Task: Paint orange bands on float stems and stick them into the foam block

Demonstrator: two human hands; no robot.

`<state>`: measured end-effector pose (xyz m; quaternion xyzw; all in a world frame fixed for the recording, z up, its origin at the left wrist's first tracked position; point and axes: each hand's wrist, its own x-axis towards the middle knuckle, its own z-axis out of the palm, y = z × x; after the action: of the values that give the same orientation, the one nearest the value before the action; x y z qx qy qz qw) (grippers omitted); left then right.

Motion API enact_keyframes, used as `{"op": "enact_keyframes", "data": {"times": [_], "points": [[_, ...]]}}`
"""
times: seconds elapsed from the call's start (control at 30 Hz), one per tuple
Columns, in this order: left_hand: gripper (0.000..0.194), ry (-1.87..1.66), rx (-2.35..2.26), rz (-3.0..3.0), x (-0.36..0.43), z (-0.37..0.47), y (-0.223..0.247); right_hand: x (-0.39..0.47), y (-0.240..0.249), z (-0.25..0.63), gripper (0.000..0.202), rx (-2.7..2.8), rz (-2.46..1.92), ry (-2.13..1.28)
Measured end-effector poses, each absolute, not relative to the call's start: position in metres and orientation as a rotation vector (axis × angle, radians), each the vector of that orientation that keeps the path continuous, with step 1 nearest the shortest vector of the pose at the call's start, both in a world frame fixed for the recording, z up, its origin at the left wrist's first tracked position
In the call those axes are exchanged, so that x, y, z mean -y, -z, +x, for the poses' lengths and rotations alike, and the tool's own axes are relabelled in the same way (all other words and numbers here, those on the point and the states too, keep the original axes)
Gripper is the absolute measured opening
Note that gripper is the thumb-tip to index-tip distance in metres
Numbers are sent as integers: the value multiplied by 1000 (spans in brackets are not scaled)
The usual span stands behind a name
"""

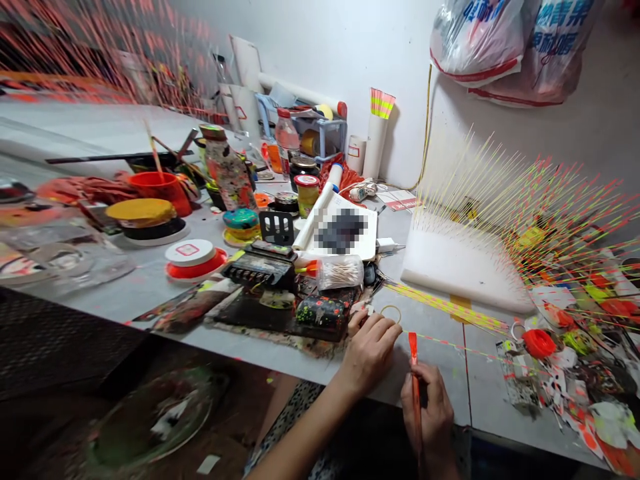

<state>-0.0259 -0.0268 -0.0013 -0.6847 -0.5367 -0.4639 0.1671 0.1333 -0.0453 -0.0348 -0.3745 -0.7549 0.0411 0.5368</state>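
My right hand (431,403) is closed around a paintbrush (415,393) with an orange handle. Its bright orange bristles point up and lie at or very near a thin striped stick (450,344). The fingers of my left hand (371,347) are pinched on the left end of that stick, which runs rightward over the table edge in red and pale bands. Just behind my left hand is a thin yellow ring (391,312). A bundle of yellow and pink sticks (450,305) lies farther back on the table.
A white foam block (465,263) holds many upright thin sticks at the right. Paint-stained scraps and an orange tape roll (540,343) crowd the right side. Left of my hands are a paint-spattered black tray (270,313), cotton swabs (340,273) and several paint jars. Bags (477,47) hang above.
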Motion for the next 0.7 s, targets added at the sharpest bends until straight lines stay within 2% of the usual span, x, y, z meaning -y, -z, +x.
{"op": "enact_keyframes", "data": {"times": [0.43, 0.7], "points": [[22, 1279, 1576, -1950, 31, -37, -2, 53, 23, 122, 20, 1800, -751, -154], [27, 1276, 1522, -1949, 31, -46, 7, 49, 20, 108, 16, 1794, -777, -92]]}}
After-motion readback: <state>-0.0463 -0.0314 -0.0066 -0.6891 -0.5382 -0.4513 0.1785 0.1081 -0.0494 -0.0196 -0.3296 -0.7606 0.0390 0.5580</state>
